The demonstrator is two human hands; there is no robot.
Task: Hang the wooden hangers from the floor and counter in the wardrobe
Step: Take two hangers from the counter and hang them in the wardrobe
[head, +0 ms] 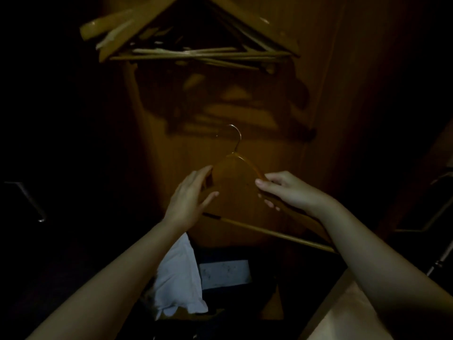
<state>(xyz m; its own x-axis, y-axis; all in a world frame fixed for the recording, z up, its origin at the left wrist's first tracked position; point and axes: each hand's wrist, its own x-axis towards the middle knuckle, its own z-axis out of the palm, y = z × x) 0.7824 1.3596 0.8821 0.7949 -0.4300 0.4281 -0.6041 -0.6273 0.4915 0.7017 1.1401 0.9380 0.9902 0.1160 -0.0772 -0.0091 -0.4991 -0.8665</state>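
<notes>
Dimly, triangular wooden hanger, right hand gripping

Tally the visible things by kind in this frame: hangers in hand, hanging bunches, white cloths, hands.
Held wooden hanger: 1
Bunch of hung hangers, too overlapped to count singly: 1
White cloth: 1
Hands, left hand and right hand: 2
Total: 5

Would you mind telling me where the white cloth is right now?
In the head view, the crumpled white cloth lies low and left of centre, under the left hand, beside a pale flat rectangular sheet.
</notes>
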